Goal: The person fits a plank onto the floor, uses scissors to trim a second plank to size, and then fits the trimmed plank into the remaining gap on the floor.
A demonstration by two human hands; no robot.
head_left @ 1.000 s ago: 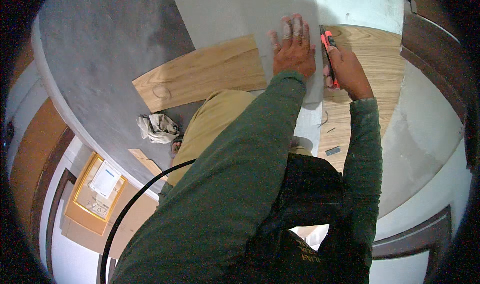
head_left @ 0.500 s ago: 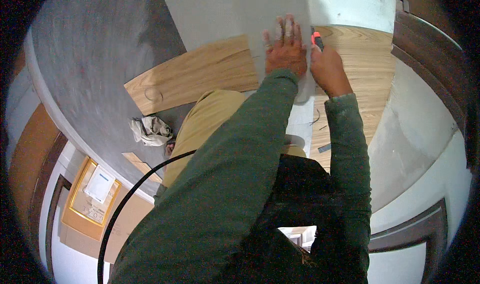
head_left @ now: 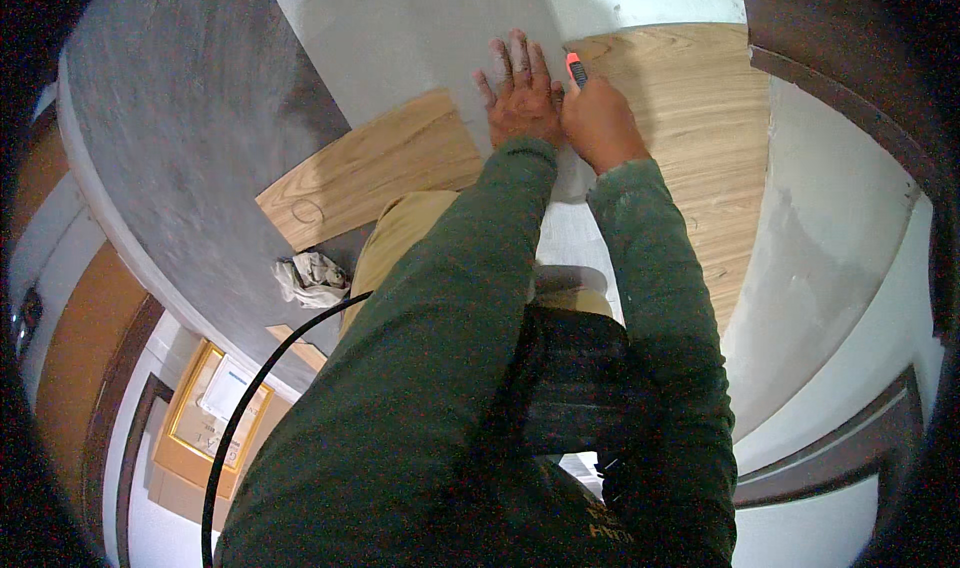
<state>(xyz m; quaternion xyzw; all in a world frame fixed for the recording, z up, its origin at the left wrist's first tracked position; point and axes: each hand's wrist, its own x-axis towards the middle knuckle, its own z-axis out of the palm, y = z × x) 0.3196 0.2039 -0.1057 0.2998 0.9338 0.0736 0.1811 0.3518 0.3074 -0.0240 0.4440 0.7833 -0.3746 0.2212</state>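
My left hand (head_left: 524,98) lies flat with fingers spread on a smooth grey panel (head_left: 430,38). In my right hand (head_left: 600,123) is a utility knife (head_left: 576,71) with a red and black body. Its tip is at the seam where the grey panel meets the wood-look flooring (head_left: 690,118), near that flooring's far edge. The blade itself is too small to make out. My two hands are side by side, almost touching. A loose wood-look plank (head_left: 380,158) lies left of my left hand, by my knee.
A crumpled pale cloth (head_left: 312,280) and a small wood-look offcut (head_left: 297,346) lie on the dark grey floor (head_left: 190,138) at left. A black cable (head_left: 245,398) curves past my left arm. A gold-edged frame (head_left: 215,408) is at lower left. Dark trim (head_left: 850,78) borders the right.
The view has shifted, so my hands now appear further left. My right hand has come closer to my left, still holding the knife. The left hand stays flat on the grey panel.
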